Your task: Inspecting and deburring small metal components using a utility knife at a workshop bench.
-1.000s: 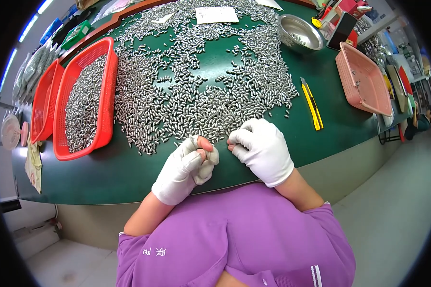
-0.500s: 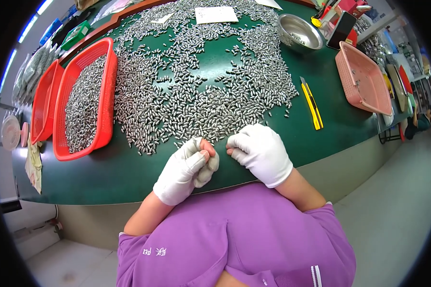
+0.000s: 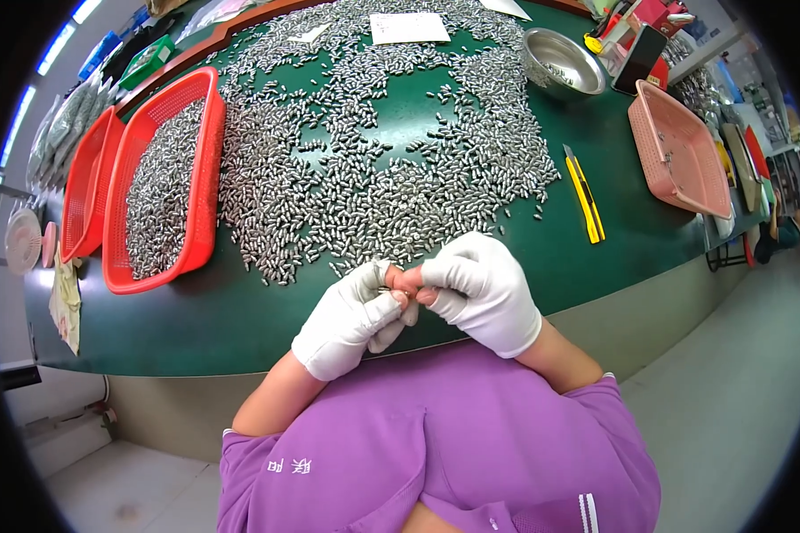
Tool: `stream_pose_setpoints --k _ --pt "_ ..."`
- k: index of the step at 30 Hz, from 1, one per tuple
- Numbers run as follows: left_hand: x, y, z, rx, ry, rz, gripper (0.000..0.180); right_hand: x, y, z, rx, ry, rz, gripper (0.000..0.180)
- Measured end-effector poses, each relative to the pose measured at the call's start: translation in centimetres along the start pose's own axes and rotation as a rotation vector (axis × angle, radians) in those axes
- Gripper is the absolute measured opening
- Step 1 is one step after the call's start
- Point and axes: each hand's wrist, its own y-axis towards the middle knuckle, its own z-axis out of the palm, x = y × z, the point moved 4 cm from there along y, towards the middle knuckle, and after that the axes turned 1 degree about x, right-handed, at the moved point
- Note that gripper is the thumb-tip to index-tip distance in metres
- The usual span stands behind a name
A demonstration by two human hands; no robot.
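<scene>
My left hand (image 3: 347, 322) and my right hand (image 3: 491, 291) meet just above the near part of the green table (image 3: 196, 333). Both wear white gloves that leave some fingertips bare. Their thumbs and fingers are pinched together, tip against tip. Whatever sits between the fingertips is too small and covered to make out. Right beyond them spreads a wide layer of small silvery bullet-shaped metal parts (image 3: 400, 209), loose on the table.
On the left stands a red basket (image 3: 206, 178) full of the same parts, beside another red basket (image 3: 78, 200). To the right lie a yellow utility knife (image 3: 583, 197), a pink basket (image 3: 716, 191), a steel bowl (image 3: 593, 82) and a phone (image 3: 642, 55). Paper sheets (image 3: 409, 28) rest at the back.
My hands were apart; now their fingertips have come together, the right one moving left toward the left one. The whole view has shifted slightly.
</scene>
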Motion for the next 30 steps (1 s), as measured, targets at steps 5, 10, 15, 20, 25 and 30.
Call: stream_pose_setpoints --k 5,10,15,20,25,30 --pt "-0.3 -0.1 0.4 -0.046 -0.019 0.028 0.025 -1.3 -1.0 -1.1 -0.120 -0.079 0.139 0.017" --pt "-0.5 0.0 0.6 -0.055 -0.001 0.062 0.028 -1.3 -1.1 -1.7 -0.157 -0.218 0.134 0.017" --pt "-0.1 0.1 0.1 -0.031 -0.025 0.055 0.026 -1.9 -1.2 -2.5 -0.219 -0.294 0.180 0.017" --pt "0.1 0.3 -0.3 0.044 -0.096 0.067 0.018 -2.1 -1.1 -2.6 -0.115 -0.472 0.160 0.018" --pt "-0.1 0.3 -0.1 0.064 -0.124 0.053 0.018 -2.3 -1.4 -1.6 0.063 -0.592 0.160 0.012" --pt "0.1 0.2 -0.3 0.055 -0.127 0.041 0.018 -1.5 -1.0 -1.0 0.136 -0.576 0.167 0.010"
